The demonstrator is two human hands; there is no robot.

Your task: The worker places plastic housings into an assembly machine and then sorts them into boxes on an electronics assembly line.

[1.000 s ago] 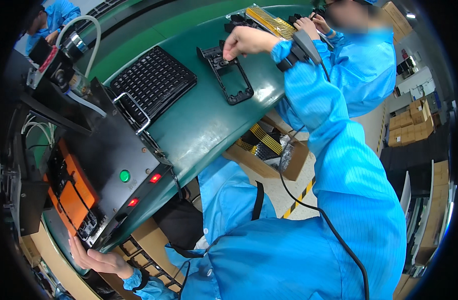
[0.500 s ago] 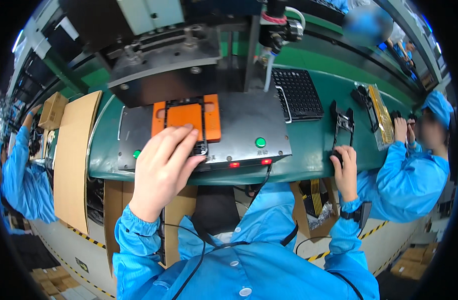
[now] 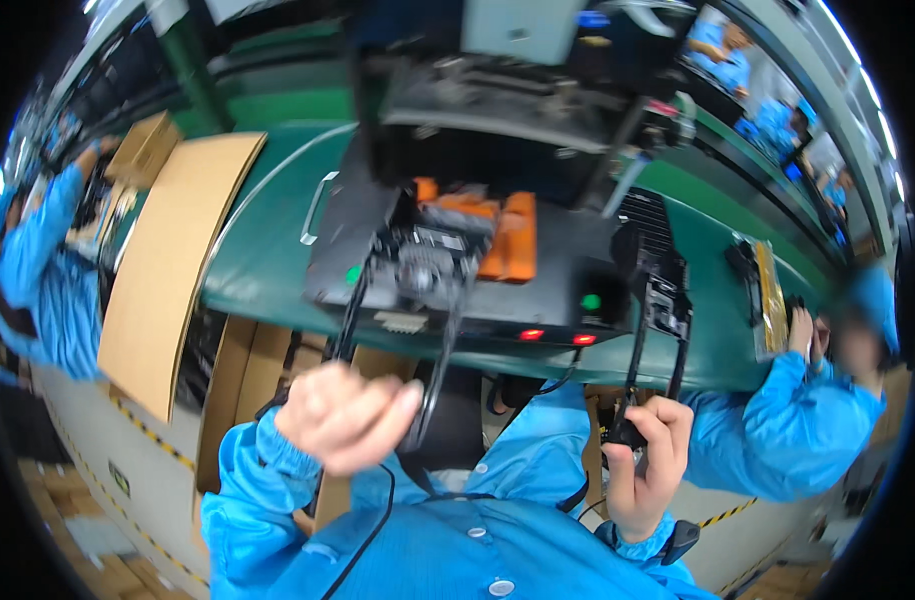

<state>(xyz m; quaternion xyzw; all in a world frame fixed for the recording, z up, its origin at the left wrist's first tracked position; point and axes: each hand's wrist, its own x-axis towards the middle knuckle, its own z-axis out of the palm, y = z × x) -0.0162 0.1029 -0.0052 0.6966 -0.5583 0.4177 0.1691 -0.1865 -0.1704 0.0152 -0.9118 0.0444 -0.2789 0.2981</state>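
My left hand [image 3: 348,415], blurred by motion, grips the near end of a black phone frame [image 3: 423,258]. That frame has two long thin side rails and a broader far end, and it is raised in front of the press machine [image 3: 553,300]. Behind it sits an orange fixture block [image 3: 519,240], partly covered from view. My right hand [image 3: 650,465] pinches the near end of a second black phone frame [image 3: 666,300] between thumb and fingers. This one points away from me, off the table, right of the machine.
Green buttons [image 3: 591,302] and red lights are on the machine's front. A black tray [image 3: 646,215] lies behind the right frame. Cardboard [image 3: 183,260] leans at left. A person [image 3: 778,420] works at right beside a yellow-edged packet [image 3: 773,300].
The left hand has taken the frame off the orange fixture and drawn it toward me. My right hand has lifted its frame from the table. The view has shifted.
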